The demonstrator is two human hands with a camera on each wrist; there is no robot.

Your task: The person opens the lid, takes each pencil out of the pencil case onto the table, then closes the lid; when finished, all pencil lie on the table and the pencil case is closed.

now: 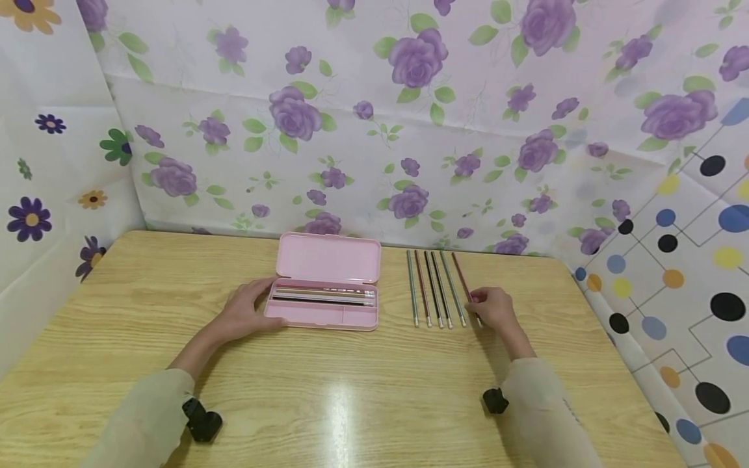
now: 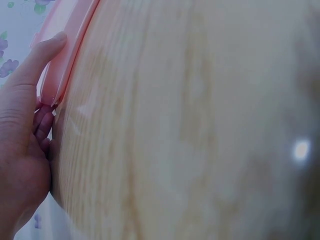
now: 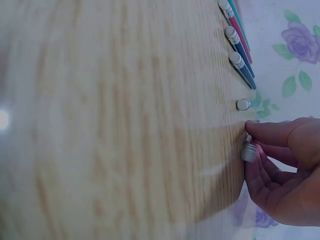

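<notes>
An open pink pencil case point(image 1: 310, 315) lies on the table with its lid point(image 1: 328, 258) tipped back. Several pencils point(image 1: 322, 301) lie lengthwise in its rear compartment. My left hand point(image 1: 242, 312) grips the left end of the case, thumb at the front corner and fingers round the back, as the left wrist view also shows. To the right of the case, several pencils point(image 1: 433, 289) lie side by side, eraser ends toward me. At the right end of this row, my right hand point(image 1: 493, 307) pinches a dark red pencil point(image 1: 459, 273) near its white eraser point(image 3: 248, 152) between thumb and fingers.
The light wood table point(image 1: 292, 403) reaches back to a wall covering point(image 1: 363, 162) with purple roses. A sheet with coloured dots point(image 1: 673, 312) hangs along the right side. Black wrist cameras sit at both sleeves.
</notes>
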